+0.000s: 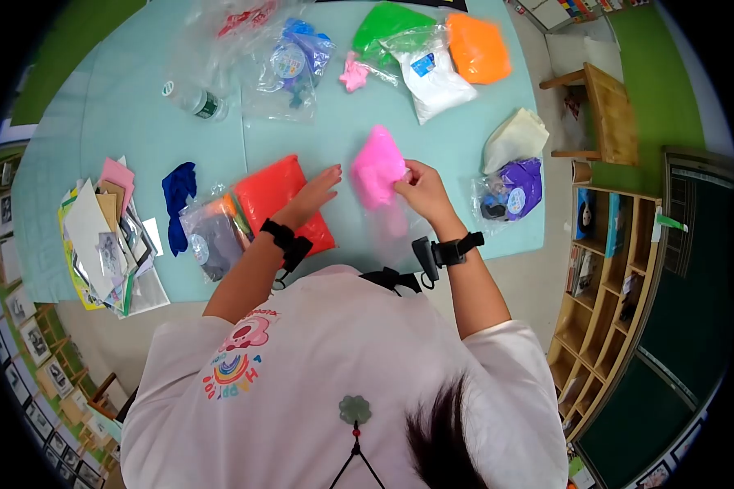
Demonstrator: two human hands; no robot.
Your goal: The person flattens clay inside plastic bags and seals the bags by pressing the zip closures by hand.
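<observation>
In the middle of the table, my right hand (424, 191) is closed on the right edge of a clear bag of pink modelling clay (377, 167). The lower part of that bag is loose, see-through plastic and slightly blurred. My left hand (314, 196) is open, fingers stretched toward the pink bag but apart from it. Beneath the left hand and wrist lies a flat red packet of clay (273, 191), partly covered by them. A clear bag with dark and coloured pieces (216, 232) rests against the packet's left side.
Green (391, 28), white (436, 85) and orange (479, 49) packets lie at the back. A clear bottle (196, 102) lies near blue bagged pieces (294, 65). Purple (520, 187) and cream (515, 140) bags sit right. A paper pile (110, 240) and blue lump (178, 204) lie left.
</observation>
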